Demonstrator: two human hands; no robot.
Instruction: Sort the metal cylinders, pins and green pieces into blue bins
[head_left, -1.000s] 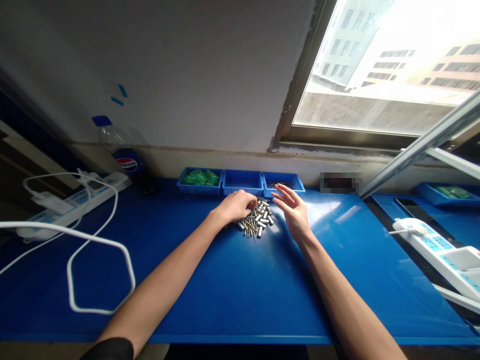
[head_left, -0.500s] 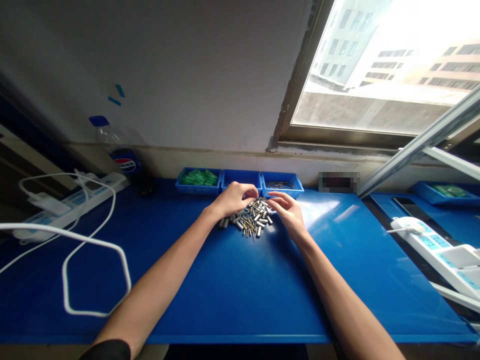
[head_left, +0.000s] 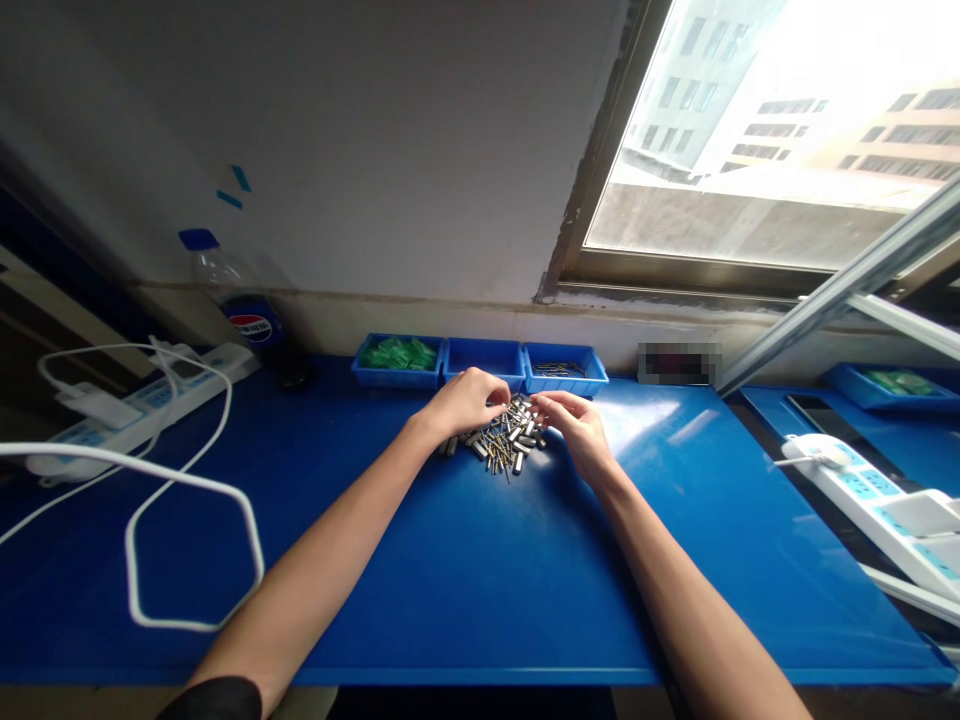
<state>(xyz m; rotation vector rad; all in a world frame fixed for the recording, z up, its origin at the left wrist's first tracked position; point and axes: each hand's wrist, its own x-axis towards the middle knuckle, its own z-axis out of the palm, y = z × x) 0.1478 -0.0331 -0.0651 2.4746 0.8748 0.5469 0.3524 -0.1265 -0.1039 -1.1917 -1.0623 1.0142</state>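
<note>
Firstly, at the far left of the blue table (head_left: 487, 580), a thick white cable (head_left: 131, 570) loops in front of a long white power strip (head_left: 236, 368). Behind these stands a clear plastic bottle with a blue cap and dark contents (head_left: 251, 328). To its right, along the wall, a blue plastic tray (head_left: 396, 379) holds translucent green pieces (head_left: 399, 353), and a second blue tray (head_left: 484, 357) adjoins it.

In front of the second tray, the left hand (head_left: 466, 402) bends over the left side of a loose pile of short silver-and-black cylinders and thin brass-coloured pins (head_left: 511, 438). Its thumb and fingertips form a narrow grip; whether a part is held cannot be determined. The pile lies on the table between the two hands. Behind its right side, the last blue tray in the row (head_left: 574, 386) contains thin dark pins (head_left: 562, 370). The right hand (head_left: 581, 428) is at the pile's right edge, thumb and index close together; its contents likewise cannot be confirmed.

In this inspector's judgement, the step in hand is picking small parts from the pile; the next move calls for a light, exact fingertip pinch that leaves neighbouring pieces undisturbed.

Compared with one second ago, the left hand remains over the pile, while the right has come in from beside it, its spread fingers now drawn together.
</note>
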